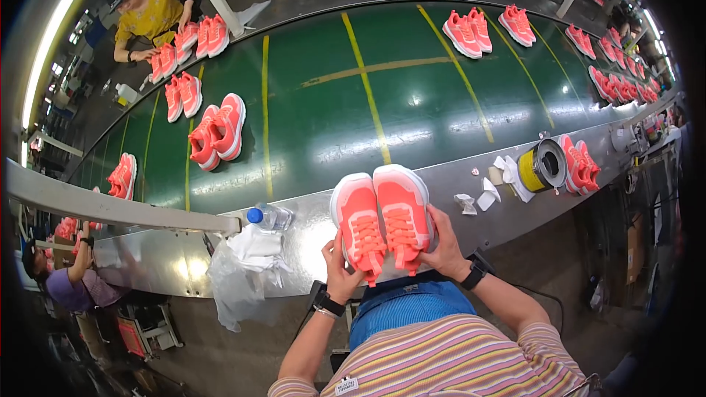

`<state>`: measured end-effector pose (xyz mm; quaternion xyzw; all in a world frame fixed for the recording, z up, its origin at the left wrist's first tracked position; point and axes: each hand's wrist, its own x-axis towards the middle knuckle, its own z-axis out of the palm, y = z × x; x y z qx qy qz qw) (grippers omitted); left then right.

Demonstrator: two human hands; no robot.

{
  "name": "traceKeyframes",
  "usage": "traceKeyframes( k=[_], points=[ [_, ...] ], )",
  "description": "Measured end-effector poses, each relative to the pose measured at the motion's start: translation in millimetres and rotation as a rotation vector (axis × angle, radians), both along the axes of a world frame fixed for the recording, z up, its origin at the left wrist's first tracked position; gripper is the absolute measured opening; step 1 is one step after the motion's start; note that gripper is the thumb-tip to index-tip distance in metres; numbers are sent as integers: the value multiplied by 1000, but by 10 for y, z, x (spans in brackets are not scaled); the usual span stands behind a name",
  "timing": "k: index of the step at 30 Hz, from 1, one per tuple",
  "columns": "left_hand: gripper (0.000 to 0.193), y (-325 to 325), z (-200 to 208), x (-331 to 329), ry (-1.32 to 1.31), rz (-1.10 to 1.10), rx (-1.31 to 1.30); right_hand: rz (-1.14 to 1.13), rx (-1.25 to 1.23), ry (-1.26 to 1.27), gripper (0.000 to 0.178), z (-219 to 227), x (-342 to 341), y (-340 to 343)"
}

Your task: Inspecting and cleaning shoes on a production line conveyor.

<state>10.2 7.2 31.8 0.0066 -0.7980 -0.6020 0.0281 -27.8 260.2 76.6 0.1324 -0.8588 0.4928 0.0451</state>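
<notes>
A pair of coral sneakers with pale soles is held side by side in front of me, toes pointing away, over the metal ledge (309,250). My left hand (340,272) grips the left sneaker (358,213) by its heel end. Around the heel of the right sneaker (402,206) is closed my right hand (443,246). Both shoes are laced, and their tongue and heel loops stick out toward me. The fingers beneath the shoes are partly hidden.
Beyond the ledge runs a green conveyor belt (309,125) with yellow lines, carrying more coral sneaker pairs (217,132). A capped bottle (271,217) and plastic bag (239,279) lie left; a yellow-black can (543,167), paper scraps (488,195) and another pair (579,165) sit right. Co-workers (154,15) are at left.
</notes>
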Motion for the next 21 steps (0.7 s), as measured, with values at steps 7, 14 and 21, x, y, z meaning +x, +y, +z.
traceKeyframes(
  k=[7, 14, 21],
  points=[
    [100, -57, -36, 129, 64, 27, -134, 2, -3, 2, 98, -138, 110, -38],
    [102, -82, -32, 159, 31, 61, -281, -79, 92, 42, 98, -46, 166, -131],
    [106, -83, -198, 213, -133, 160, -109, -152, 146, -20, 99, 69, 141, -212]
  ],
)
